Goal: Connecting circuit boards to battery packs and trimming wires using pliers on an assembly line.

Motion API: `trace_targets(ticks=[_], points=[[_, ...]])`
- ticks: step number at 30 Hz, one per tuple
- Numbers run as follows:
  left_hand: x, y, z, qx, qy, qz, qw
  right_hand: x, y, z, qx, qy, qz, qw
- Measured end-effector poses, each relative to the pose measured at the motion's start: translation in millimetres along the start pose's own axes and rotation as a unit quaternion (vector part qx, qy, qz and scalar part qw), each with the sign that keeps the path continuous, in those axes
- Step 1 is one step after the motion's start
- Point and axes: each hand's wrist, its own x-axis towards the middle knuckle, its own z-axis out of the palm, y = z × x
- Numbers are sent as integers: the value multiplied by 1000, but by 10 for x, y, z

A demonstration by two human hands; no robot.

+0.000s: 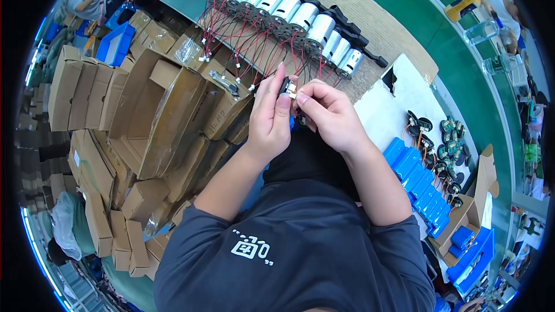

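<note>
Close in front of my body, both hands are together around a small assembly. My left hand [269,117] grips a small black part with a circuit board [286,86] between thumb and fingers. At its lower side, the thumb and forefinger of my right hand [330,112] pinch a small white connector [293,96]. A bit of blue shows below the fingers, mostly hidden. Just beyond my hands stands a row of silver motors [287,8] with black fittings. Their red and black wires [240,34] end in white plugs near the table edge.
At right, blue battery packs [417,182] are wired to round black parts with green boards [451,144] on a white sheet [376,107]. A blue bin [477,260] stands beyond. Open cardboard boxes [165,121] crowd the left. Other people work at the far left and right.
</note>
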Motion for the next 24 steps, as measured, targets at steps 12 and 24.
trace_targets(ticks=[12,24], points=[[4,-59,107,185,65,152,969,17,62,65,62,36,52,996],[15,-71,151,132,72,136,979,-9,71,46,31,31,-3,999]])
